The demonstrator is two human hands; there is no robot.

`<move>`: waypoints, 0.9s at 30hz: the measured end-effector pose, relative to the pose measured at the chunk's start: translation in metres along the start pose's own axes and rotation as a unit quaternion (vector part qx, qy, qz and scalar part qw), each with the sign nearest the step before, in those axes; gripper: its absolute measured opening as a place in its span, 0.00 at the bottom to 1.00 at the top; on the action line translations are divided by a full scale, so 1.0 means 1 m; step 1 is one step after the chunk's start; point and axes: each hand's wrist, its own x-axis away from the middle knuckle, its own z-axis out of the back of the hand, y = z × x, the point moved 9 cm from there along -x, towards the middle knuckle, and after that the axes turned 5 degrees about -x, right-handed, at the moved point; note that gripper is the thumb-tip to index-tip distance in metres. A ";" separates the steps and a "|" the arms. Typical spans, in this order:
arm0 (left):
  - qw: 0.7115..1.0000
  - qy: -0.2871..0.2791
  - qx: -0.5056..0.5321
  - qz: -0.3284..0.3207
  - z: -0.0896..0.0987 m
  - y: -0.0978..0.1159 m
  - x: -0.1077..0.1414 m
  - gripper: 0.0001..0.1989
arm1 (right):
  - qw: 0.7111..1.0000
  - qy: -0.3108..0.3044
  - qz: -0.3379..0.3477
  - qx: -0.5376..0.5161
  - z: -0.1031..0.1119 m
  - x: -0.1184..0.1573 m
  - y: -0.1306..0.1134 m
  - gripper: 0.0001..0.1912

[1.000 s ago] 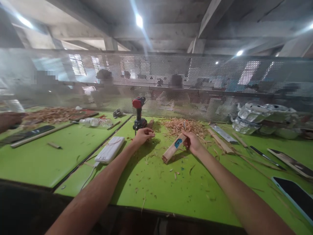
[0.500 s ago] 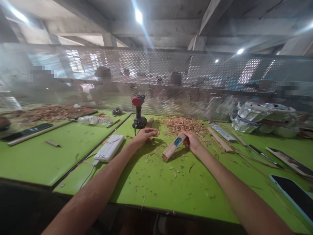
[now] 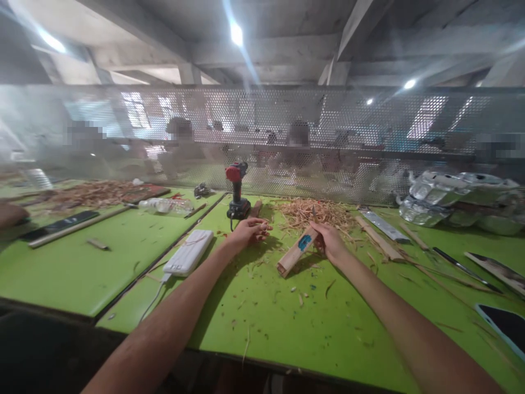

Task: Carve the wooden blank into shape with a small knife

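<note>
I have the right hand's [image 3: 333,244] fingers pinching the blue-marked wooden block [image 3: 294,257] between the counter's [image 3: 287,328] near and far edges; the left hand's [image 3: 246,232] fingers curl loosely, and from here I cannot tell whether they grip anything.

White ceiling lamp [image 3: 237,34] flares, streaky; grey concrete ceiling [image 3: 283,19] dim; soft shadows on green tabletop [image 3: 287,328]; edges stretched, blurry.

Tabletop [image 3: 295,328]: lime green, flecked tan and blue. Wooden block [image 3: 292,258]: pale tan, blue blotch [image 3: 304,243] on its face, end darker brown. Cordless drill [image 3: 237,191]: red and black. Power bank [image 3: 189,251]: white. Wood shavings [image 3: 296,211]: straw-coloured. Perforated screen [image 3: 262,104]: grey, dotted. Smartphone [image 3: 507,329]: black, pale-blue edging.
</note>
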 end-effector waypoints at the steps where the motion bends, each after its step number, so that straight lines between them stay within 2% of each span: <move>1: 1.000 -0.004 -0.003 0.000 -0.001 0.000 0.000 0.07 | 1.000 -0.001 -0.001 -0.001 0.000 -0.001 0.001 0.21; 13: 1.000 -0.004 -0.008 0.016 -0.003 -0.002 0.002 0.03 | 1.000 0.015 0.009 0.021 0.004 -0.001 0.001 0.19; 27: 1.000 -0.004 -0.014 0.010 -0.001 -0.002 0.000 0.05 | 0.999 0.016 0.010 0.050 0.006 -0.004 0.004 0.20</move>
